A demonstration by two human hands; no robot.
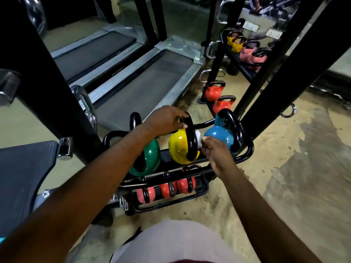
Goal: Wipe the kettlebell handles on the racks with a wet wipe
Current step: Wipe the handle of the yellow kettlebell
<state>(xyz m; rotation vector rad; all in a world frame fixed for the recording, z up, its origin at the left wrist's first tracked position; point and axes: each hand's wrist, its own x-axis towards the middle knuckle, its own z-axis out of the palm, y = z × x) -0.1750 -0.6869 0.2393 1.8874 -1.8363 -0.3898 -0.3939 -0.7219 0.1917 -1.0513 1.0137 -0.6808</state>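
steadying the yellow kettlebell [177, 147] on the rack's [248, 149] top shelf, left hand [165, 119] curled over its handle [191, 143], i pinch the wipe [198, 137] in my right hand [216, 154] against the handle's right side, which runs down toward me.

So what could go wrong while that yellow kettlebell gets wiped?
1. The right hand presses the wipe into the narrow gap between the yellow kettlebell and the blue kettlebell. If either one shifts, fingers could get pinched.
2. The left hand grips the yellow one's black handle. Once wet it may turn slippery, and the bell could tip on the rack.
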